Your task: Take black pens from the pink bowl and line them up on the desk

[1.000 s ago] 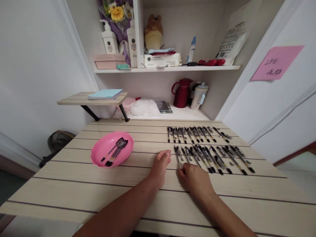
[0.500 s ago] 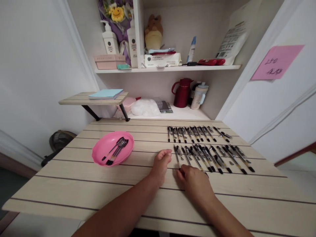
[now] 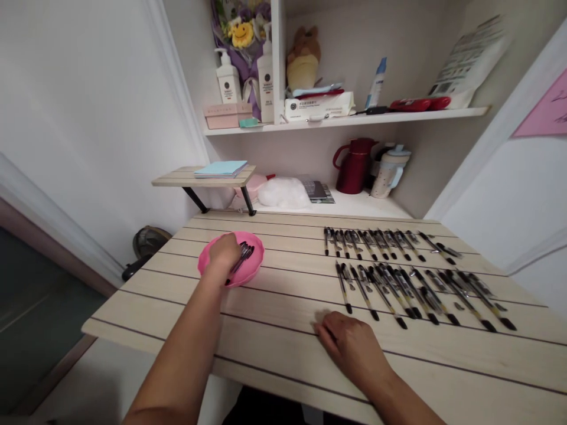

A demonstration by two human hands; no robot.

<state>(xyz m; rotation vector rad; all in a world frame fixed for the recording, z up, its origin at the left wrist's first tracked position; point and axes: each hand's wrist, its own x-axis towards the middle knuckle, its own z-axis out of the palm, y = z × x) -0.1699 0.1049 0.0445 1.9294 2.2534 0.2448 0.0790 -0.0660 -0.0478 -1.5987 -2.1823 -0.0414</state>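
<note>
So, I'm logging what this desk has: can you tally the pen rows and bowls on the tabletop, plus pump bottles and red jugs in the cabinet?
Pen rows: 2
Scalloped pink bowl: 1
White pump bottles: 2
Red jug: 1
Total: 6

A red jug (image 3: 352, 170) stands near a pale lidded cup (image 3: 386, 176).
</note>
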